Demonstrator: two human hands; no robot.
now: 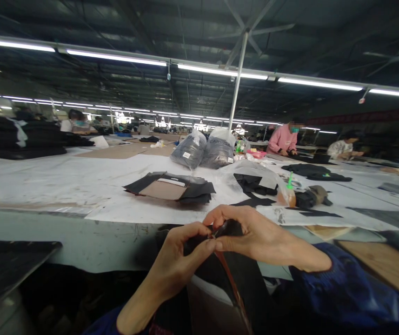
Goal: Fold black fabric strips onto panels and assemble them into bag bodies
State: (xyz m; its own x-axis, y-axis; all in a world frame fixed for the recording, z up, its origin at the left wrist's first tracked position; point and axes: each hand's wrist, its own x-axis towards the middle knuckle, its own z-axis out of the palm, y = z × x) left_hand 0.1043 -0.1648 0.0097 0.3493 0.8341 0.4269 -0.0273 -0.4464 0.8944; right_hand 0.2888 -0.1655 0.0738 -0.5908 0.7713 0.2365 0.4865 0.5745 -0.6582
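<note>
In front of my body, my left hand (180, 256) and my right hand (251, 235) meet with thumbs and fingertips pinched together. Between them is the upper end of a dark workpiece (243, 274) that looks like fabric or leather. A reddish-brown strip (230, 274) runs down its edge from my fingertips towards my lap. A pale panel (209, 291) shows lower on the piece. Something small and shiny glints at the pinch, too small to name. The fingers hide the exact spot they work on.
A stack of dark and tan pieces (164, 188) lies ahead on the white-covered table (81, 179). Behind it stand filled plastic bags (218, 148). To the right are a glue bottle (288, 195) with a green nozzle and dark cloth pieces (255, 184). A person in pink (281, 139) works farther back.
</note>
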